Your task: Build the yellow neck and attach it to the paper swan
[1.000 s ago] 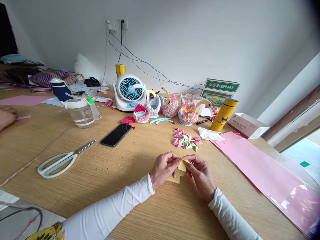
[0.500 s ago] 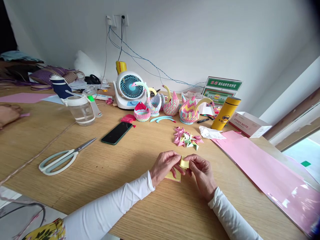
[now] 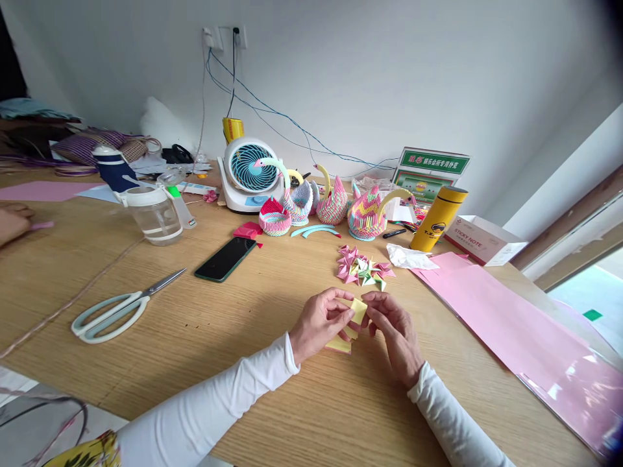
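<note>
My left hand [image 3: 318, 322] and my right hand [image 3: 395, 331] meet over the wooden table [image 3: 233, 324], both pinching one small yellow paper piece [image 3: 359, 310] between fingertips. Under the left hand's fingers lies a small stack of yellow paper slips [image 3: 339, 344] on the table. Just beyond my hands sits a heap of folded pink, green and yellow paper triangles [image 3: 363, 268].
Scissors [image 3: 117, 307] and a black phone [image 3: 225, 259] lie to the left. Paper swans [image 3: 335, 207], a small fan [image 3: 248, 172], a yellow flask [image 3: 438, 219] and a sticky-note box [image 3: 481, 241] stand at the back. Pink sheets [image 3: 511, 337] cover the right. Another person's hand [image 3: 12, 220] rests far left.
The yellow piece has been turned and lifted slightly between my fingertips; both hands stay in the same spot. The view has shifted a little.
</note>
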Action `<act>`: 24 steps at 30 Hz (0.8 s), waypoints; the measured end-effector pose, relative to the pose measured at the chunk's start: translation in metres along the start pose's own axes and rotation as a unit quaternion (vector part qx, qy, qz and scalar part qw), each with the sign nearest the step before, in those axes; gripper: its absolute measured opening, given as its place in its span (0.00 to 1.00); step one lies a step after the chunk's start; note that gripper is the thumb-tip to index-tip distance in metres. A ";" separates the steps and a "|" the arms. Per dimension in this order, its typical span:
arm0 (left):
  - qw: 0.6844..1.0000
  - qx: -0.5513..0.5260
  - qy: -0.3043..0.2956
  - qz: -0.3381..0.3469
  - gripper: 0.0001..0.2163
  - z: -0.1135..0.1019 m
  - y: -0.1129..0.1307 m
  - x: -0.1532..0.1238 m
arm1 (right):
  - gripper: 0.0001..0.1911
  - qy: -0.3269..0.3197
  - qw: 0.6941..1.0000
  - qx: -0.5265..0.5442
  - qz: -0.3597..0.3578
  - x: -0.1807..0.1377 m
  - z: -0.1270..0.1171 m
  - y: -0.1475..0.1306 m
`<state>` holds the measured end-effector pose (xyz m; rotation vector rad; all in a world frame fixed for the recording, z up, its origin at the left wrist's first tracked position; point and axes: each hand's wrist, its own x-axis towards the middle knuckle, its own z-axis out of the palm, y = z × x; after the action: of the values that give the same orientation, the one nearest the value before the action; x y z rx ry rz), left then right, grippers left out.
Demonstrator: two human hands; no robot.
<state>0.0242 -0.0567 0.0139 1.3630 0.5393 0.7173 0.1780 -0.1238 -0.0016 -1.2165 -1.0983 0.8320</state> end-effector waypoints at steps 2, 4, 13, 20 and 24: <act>0.998 0.057 0.003 0.026 0.17 0.001 0.000 -0.002 | 0.15 -0.007 1.000 -0.017 0.003 0.001 -0.003 -0.002; 0.991 0.120 0.000 0.050 0.15 0.001 0.000 -0.004 | 0.16 -0.029 0.998 -0.056 -0.001 0.002 -0.006 -0.003; 0.929 0.335 0.010 0.156 0.15 -0.001 0.002 -0.007 | 0.17 -0.075 0.989 -0.117 -0.056 0.007 -0.015 -0.003; 0.930 0.331 0.015 0.160 0.15 0.000 0.000 -0.006 | 0.16 -0.056 0.990 -0.107 -0.069 0.005 -0.013 -0.003; 0.939 0.304 0.026 0.158 0.16 0.000 0.000 -0.006 | 0.15 -0.047 0.992 -0.095 -0.064 0.005 -0.011 -0.001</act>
<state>0.0203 -0.0613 0.0131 2.0469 0.6189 0.8890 0.1900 -0.1230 0.0004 -1.2582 -1.3431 0.7040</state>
